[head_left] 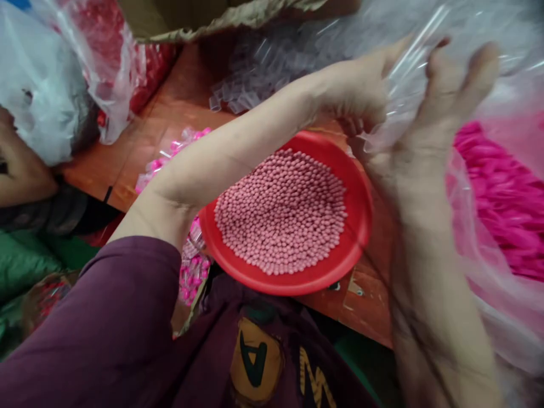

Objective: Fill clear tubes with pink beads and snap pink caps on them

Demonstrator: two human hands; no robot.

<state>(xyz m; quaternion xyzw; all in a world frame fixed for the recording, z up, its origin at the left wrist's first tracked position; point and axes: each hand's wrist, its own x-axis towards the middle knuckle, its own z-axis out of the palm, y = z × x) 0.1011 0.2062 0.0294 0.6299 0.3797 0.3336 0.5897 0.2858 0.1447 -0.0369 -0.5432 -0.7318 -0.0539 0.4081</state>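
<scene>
My left hand [369, 88] reaches across from the left and is closed on a clear plastic bag [410, 73]. From the right, my right hand [429, 124] is at the same plastic, which lies between its thumb and fingers; some of its fingers stick out apart, and blur hides the exact grip. Below both hands, a red bowl [361, 226] holds many small pink beads [284, 209]. My left forearm passes over the bowl's far left rim.
Clear plastic pieces [255, 73] lie behind the bowl under a torn cardboard box [170, 22]. Bright pink pieces [505, 198] fill a bag at right. Pink-and-clear pieces [195, 277] lie left of the bowl. Another person's arm [21, 170] rests at far left, by bags of red pieces [144, 73].
</scene>
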